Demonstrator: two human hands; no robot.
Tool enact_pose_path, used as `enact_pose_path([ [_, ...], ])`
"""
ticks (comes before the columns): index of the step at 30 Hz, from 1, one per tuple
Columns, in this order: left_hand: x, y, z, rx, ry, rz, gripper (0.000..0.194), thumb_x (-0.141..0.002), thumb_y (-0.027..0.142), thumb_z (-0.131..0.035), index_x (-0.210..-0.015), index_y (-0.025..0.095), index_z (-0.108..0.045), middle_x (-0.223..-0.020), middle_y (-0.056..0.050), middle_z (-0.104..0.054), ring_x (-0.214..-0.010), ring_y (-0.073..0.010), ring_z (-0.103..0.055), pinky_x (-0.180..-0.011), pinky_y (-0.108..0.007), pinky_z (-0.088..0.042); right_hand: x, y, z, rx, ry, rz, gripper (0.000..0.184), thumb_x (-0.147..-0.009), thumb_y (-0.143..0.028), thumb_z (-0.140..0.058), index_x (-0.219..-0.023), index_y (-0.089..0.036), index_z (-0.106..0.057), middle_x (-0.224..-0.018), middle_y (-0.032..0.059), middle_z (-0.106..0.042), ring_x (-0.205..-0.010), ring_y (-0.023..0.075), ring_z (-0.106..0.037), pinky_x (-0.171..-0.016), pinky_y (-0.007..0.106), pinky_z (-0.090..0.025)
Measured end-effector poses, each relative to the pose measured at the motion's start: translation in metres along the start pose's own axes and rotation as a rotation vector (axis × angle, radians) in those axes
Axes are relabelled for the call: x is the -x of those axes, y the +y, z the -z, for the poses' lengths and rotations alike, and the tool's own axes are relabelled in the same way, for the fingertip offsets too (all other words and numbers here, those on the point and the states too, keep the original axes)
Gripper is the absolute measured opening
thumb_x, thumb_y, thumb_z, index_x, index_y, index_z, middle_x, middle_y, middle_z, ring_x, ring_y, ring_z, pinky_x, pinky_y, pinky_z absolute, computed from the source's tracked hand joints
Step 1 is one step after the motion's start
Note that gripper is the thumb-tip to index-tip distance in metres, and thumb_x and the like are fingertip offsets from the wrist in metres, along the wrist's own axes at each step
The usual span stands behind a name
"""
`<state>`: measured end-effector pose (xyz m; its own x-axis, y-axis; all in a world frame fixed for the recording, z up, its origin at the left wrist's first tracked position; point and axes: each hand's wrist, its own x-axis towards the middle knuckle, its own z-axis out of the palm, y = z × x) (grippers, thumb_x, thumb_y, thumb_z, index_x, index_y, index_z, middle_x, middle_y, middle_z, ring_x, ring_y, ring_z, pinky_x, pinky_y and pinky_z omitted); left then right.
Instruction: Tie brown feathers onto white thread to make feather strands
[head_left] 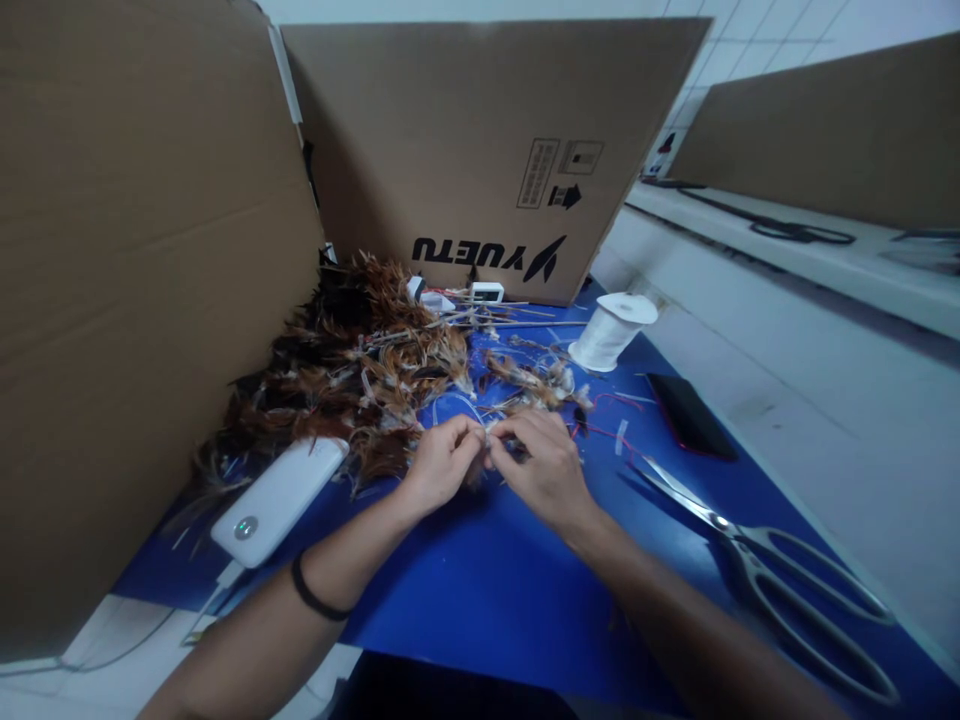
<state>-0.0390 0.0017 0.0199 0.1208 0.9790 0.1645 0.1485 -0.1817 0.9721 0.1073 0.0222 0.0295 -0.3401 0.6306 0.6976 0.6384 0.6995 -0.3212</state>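
My left hand (pixel 445 462) and my right hand (pixel 546 462) meet fingertip to fingertip over the blue table. Both are closed in a pinch. A thin whitish cord (pixel 459 398) loops up and back from the point where the fingers meet; its end is hidden between them. Just beyond my hands lie small brown and white feathers (pixel 529 380). To the left is a big heap of brown and black feathers (pixel 375 350), its near edge close to my left hand. A thin red string (pixel 607 432) trails to the right of my right hand.
Large scissors (pixel 721 524) lie at right, blades slightly apart, near a dark phone (pixel 690 415). A white spool (pixel 611 332) stands behind. A white power bank (pixel 279 500) with a cable lies at left. Cardboard panels (pixel 465 130) wall the table's back and left.
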Motion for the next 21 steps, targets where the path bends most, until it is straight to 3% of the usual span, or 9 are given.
enact_pose_path([
  [4,0.0001,0.0011,0.0005,-0.042,0.008,-0.002,0.027,-0.087,0.031,-0.042,-0.067,0.016,-0.053,-0.048,0.005,-0.047,-0.041,-0.0071,-0.042,-0.047,-0.019,-0.034,-0.0004,-0.0001,-0.0002,0.020,-0.033,0.010,0.011,-0.076,-0.013,-0.053,-0.068,-0.020,-0.058,-0.069,0.0021,-0.062,-0.070,0.0174,-0.056,-0.074,0.033,-0.037],
  [10,-0.0034,-0.0013,0.0014,-0.125,0.063,-0.039,0.020,-0.081,0.029,-0.051,-0.073,0.016,-0.064,-0.065,0.001,-0.059,-0.062,-0.0118,-0.051,-0.060,-0.021,-0.039,-0.0007,0.0001,-0.0013,0.019,-0.044,-0.026,0.010,-0.074,-0.013,-0.052,-0.068,-0.020,-0.055,-0.067,0.0017,-0.059,-0.069,0.0175,-0.053,-0.073,0.034,-0.037],
  [18,-0.0031,-0.0034,-0.0065,0.174,0.143,0.124,0.023,-0.075,0.034,-0.059,-0.073,0.012,-0.064,-0.057,0.002,-0.053,-0.051,-0.0079,-0.041,-0.050,-0.020,-0.031,-0.0006,-0.0033,-0.0050,-0.354,-0.051,-0.480,0.007,-0.071,-0.024,-0.057,-0.066,-0.019,-0.057,-0.065,-0.0005,-0.060,-0.061,0.0141,-0.054,-0.060,0.027,-0.043],
  [21,-0.0033,-0.0008,-0.0056,0.256,0.105,0.187,0.024,-0.073,0.035,-0.061,-0.072,0.012,-0.063,-0.056,0.003,-0.051,-0.049,-0.0068,-0.038,-0.048,-0.020,-0.028,-0.0023,-0.0014,-0.0034,-0.411,-0.100,-0.544,0.008,-0.071,-0.025,-0.057,-0.067,-0.018,-0.058,-0.064,-0.0006,-0.061,-0.059,0.0134,-0.054,-0.057,0.026,-0.043],
])
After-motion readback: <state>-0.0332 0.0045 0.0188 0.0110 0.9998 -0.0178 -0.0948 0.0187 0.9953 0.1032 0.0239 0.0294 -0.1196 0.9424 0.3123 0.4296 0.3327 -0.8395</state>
